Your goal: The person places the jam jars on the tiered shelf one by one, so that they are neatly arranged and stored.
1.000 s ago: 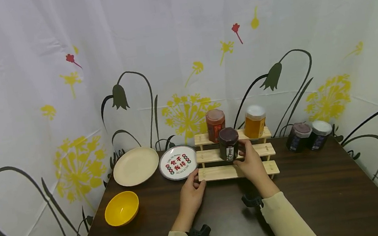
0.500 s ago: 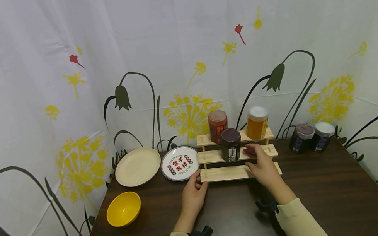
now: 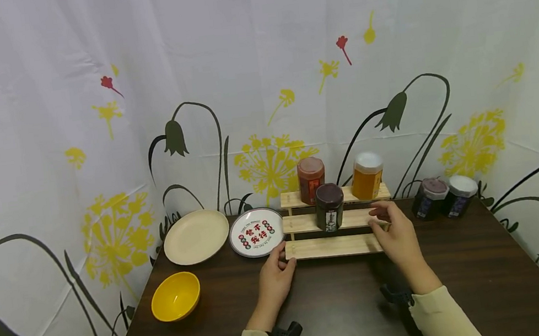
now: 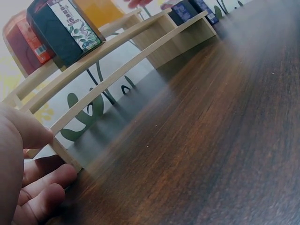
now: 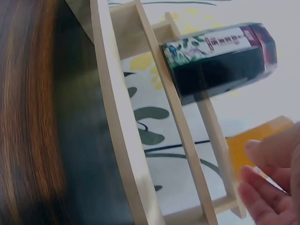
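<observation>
A three-tier wooden display rack (image 3: pixel 332 247) stands on the table. My left hand (image 3: pixel 274 281) holds the left end of its lowest tier, the thumb (image 4: pixel 35 133) on the edge and fingers by the end leg. On the middle tier a dark jar (image 3: pixel 330 207) with a white label stands upright. My right hand (image 3: pixel 399 236) is at the rack's right end, fingers loosely bent with nothing between them; in the right wrist view it appears beside the tiers. The top tier carries a red-brown jar (image 3: pixel 311 180) at left and an amber jar (image 3: pixel 367 176) with a white lid at right.
Two dark jars, one with a purplish lid (image 3: pixel 430 198) and one with a white lid (image 3: pixel 459 195), stand right of the rack. To the left are a printed white plate (image 3: pixel 259 249), a cream plate (image 3: pixel 196 237) and a yellow bowl (image 3: pixel 176 296). A patterned curtain (image 3: pixel 259 80) hangs behind.
My right hand has let go of the dark jar on the middle tier and moved right to the rack's end. The left hand stays at the rack's left end.
</observation>
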`<state>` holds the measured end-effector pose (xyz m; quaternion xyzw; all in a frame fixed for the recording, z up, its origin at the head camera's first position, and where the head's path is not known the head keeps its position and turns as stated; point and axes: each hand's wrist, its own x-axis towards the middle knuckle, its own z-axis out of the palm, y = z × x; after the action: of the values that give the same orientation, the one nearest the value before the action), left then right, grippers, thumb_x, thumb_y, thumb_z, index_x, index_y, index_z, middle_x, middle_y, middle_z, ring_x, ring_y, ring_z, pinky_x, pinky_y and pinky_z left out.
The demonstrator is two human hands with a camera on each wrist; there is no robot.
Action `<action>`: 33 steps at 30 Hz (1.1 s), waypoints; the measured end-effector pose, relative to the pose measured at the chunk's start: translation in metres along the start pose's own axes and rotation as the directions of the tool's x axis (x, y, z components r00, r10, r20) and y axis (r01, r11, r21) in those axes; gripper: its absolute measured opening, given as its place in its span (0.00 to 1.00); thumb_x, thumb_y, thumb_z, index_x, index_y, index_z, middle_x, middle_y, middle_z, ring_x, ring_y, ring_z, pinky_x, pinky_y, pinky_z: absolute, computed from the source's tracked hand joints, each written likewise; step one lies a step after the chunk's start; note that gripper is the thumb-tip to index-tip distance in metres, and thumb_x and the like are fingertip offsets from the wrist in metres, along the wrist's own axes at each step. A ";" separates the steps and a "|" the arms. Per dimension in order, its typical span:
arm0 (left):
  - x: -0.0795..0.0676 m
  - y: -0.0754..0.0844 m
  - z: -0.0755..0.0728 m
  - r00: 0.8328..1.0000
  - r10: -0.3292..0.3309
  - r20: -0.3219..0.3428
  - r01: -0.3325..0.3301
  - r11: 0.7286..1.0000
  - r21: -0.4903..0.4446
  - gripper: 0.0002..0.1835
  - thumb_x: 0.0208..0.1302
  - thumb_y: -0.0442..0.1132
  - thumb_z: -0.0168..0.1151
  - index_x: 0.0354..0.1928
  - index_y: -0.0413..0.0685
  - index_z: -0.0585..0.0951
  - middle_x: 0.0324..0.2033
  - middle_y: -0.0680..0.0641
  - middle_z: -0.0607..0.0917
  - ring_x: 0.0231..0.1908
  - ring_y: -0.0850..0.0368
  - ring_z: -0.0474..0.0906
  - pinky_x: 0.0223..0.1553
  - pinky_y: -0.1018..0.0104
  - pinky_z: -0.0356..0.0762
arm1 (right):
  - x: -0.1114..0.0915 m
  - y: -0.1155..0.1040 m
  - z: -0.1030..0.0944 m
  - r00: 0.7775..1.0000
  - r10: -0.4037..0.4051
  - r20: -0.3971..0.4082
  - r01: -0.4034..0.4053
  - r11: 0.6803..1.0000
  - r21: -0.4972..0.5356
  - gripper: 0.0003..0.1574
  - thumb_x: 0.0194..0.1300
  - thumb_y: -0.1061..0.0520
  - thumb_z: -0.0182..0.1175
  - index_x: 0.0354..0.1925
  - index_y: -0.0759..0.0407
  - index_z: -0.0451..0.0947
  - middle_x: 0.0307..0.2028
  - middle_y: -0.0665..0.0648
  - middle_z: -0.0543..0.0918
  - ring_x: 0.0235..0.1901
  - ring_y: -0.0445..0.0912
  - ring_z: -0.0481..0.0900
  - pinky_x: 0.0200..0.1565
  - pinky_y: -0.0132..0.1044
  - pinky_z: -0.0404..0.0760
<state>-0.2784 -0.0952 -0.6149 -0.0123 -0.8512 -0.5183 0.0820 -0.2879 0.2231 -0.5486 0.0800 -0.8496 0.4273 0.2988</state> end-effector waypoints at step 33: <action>0.000 -0.002 0.001 1.000 0.004 -0.006 -0.004 1.000 0.005 0.27 0.72 0.43 0.71 0.72 0.53 0.81 0.50 0.46 0.89 0.34 0.64 0.78 0.35 0.68 0.76 | 0.009 0.078 -0.078 0.926 0.322 -0.197 -0.348 0.930 -0.115 0.48 0.67 0.64 0.74 0.79 0.67 0.64 0.63 0.78 0.64 0.59 0.71 0.75 0.50 0.30 0.70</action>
<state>-0.2785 -0.0953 -0.6168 -0.0123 -0.8521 -0.5162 0.0856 -0.2914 0.3329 -0.5610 -0.1269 -0.8504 0.4134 0.2998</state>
